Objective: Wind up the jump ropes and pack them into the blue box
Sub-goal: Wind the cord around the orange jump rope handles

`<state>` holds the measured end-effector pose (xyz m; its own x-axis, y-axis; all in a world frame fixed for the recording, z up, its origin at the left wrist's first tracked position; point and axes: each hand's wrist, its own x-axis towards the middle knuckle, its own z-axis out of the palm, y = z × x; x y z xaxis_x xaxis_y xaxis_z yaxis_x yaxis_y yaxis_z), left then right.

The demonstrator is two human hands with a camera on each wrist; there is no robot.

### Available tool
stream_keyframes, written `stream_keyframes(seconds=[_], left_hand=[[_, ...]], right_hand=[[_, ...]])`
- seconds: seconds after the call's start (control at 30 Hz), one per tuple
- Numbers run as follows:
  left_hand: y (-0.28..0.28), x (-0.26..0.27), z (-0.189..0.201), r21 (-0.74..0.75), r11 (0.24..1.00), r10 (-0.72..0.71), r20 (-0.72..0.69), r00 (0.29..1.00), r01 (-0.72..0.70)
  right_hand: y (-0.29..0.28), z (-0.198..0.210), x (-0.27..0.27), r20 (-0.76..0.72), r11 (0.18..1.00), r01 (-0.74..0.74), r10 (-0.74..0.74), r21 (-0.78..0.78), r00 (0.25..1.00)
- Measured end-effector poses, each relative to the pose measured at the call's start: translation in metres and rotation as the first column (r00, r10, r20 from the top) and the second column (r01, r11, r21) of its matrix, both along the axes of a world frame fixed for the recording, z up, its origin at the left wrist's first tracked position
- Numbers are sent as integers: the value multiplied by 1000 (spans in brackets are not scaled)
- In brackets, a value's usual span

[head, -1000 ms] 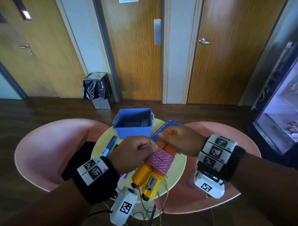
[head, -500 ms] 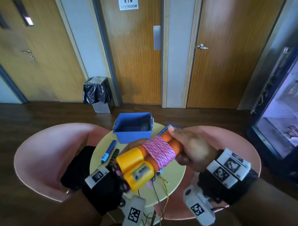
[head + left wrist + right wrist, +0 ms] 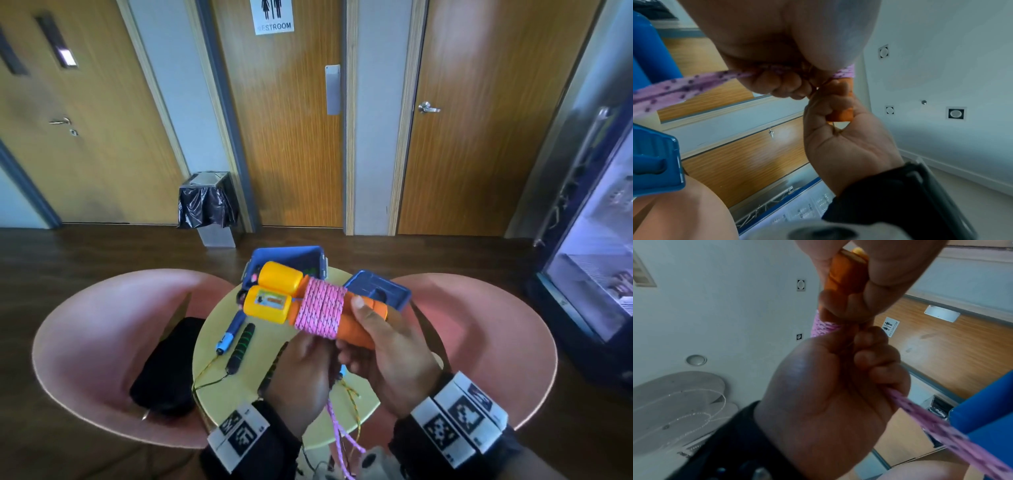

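Observation:
A jump rope with two orange handles point(image 3: 356, 329) and yellow ends point(image 3: 274, 294) is held above the table, its pink rope point(image 3: 320, 308) wound in several turns round both handles. My right hand point(image 3: 383, 349) grips the handles' orange end point(image 3: 842, 277). Just below the coil, my left hand point(image 3: 301, 370) is curled round the rope's loose pink tail point(image 3: 684, 87), which hangs down past the table edge point(image 3: 337, 442). The open blue box point(image 3: 284, 257) stands behind the bundle at the far side of the round yellow table point(image 3: 236, 387).
The blue lid point(image 3: 380, 291) lies right of the box. A blue-handled rope point(image 3: 233, 332) and black, green-ringed handles point(image 3: 241, 346) with yellow-black cord lie on the table. Pink chairs point(image 3: 102, 325) flank it; a black bag point(image 3: 164, 370) sits on the left one.
The bundle rose and swung round, so its yellow ends now point away towards the box instead of down at me. My left hand left the coil and now grips the rope tail beneath it.

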<state>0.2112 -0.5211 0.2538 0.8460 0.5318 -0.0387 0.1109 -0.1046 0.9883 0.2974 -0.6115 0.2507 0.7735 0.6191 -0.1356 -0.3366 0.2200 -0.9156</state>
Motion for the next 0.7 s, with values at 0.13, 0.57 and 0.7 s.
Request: stream_keyframes(seconds=[0.13, 0.57, 0.7], left_hand=[[2, -2, -18, 105, 994, -5, 26, 1000, 3], [25, -14, -27, 723, 655, -58, -242, 969, 220], [36, -9, -28, 849, 386, -35, -376, 926, 360]], right_hand=[[3, -11, 3, 197, 978, 181, -158, -106, 968], [-2, -21, 11, 678, 738, 355, 187, -575, 711], [-1, -20, 16, 674, 623, 341, 435, -704, 598]])
